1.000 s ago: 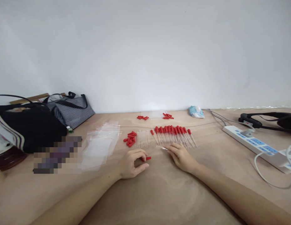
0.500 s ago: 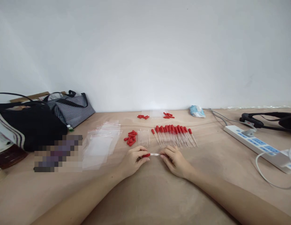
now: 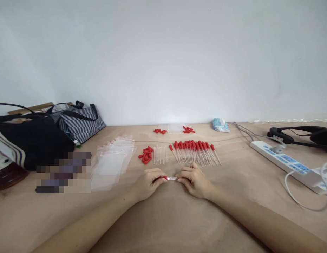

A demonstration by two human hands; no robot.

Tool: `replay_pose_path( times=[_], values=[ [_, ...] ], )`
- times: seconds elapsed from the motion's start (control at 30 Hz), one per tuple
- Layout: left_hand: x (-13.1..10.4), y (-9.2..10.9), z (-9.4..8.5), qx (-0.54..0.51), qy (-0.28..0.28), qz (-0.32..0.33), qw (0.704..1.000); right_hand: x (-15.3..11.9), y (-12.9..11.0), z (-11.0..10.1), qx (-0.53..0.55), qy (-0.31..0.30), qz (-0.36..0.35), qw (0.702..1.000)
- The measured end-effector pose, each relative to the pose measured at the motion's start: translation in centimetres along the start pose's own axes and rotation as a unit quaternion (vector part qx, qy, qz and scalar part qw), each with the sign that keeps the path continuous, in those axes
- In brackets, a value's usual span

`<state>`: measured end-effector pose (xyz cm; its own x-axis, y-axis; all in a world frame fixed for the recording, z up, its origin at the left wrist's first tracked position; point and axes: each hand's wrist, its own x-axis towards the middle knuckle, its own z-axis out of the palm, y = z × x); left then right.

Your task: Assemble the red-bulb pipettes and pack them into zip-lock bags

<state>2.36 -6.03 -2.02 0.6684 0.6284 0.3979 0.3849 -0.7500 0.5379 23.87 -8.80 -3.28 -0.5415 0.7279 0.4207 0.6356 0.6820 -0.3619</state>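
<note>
My left hand (image 3: 151, 182) pinches a red rubber bulb (image 3: 165, 177) at one end of a clear glass tube (image 3: 172, 178). The tube's other end is between the closed fingers of my right hand (image 3: 193, 180). Beyond my left hand lie a small pile of loose red bulbs (image 3: 146, 155) and a row of bare clear tubes (image 3: 160, 155). Past my right hand, several droppers with red bulbs (image 3: 196, 151) are spread in a fan, bulbs away from me. Farther back are more red bulbs (image 3: 189, 129) and clear tubes (image 3: 175, 128).
Clear zip bags (image 3: 113, 158) lie to the left, near a pixelated item (image 3: 63, 172), a black bag (image 3: 39, 140) and a striped bag (image 3: 81, 121). To the right are a blue-white packet (image 3: 220, 125), a white power strip (image 3: 289, 165) and a black headset (image 3: 295, 135).
Both hands have drawn slightly closer together and the tube has come a little nearer to me. Less of the glass shows between my fingers.
</note>
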Motion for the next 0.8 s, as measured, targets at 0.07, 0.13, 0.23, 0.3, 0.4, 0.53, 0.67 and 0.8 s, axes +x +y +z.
replay_pose_path(
  times=[0.07, 0.13, 0.23, 0.3, 0.4, 0.53, 0.67, 0.8],
  values=[
    [0.0, 0.1, 0.0, 0.009, -0.002, -0.001, 1.000, 0.0, 0.1, 0.0, -0.032, 0.005, -0.015, 0.999],
    [0.0, 0.3, 0.0, 0.019, -0.009, -0.004, 1.000, 0.1, -0.1, 0.0, -0.066, 0.015, -0.027, 0.997],
    [0.0, 0.5, -0.1, 0.035, -0.020, 0.000, 0.999, 0.1, -0.6, 0.0, -0.078, 0.020, -0.022, 0.996],
    [-0.1, 0.5, -0.1, 0.045, -0.025, 0.006, 0.999, 0.1, -1.0, 0.1, -0.066, 0.016, -0.011, 0.998],
    [-0.2, 0.6, -0.1, 0.053, -0.024, 0.016, 0.998, 0.1, -1.5, 0.3, -0.053, 0.010, -0.005, 0.999],
    [-0.4, 0.5, 0.0, 0.054, -0.026, 0.039, 0.997, 0.1, -1.7, 0.7, -0.045, 0.002, -0.007, 0.999],
    [-0.3, 0.5, 0.2, 0.053, 0.003, 0.044, 0.998, 0.4, -1.6, 0.6, -0.021, -0.014, 0.000, 1.000],
    [-0.1, 0.5, 0.4, 0.051, 0.031, 0.024, 0.998, 0.9, -1.7, -0.4, -0.036, -0.036, 0.000, 0.999]
  ],
)
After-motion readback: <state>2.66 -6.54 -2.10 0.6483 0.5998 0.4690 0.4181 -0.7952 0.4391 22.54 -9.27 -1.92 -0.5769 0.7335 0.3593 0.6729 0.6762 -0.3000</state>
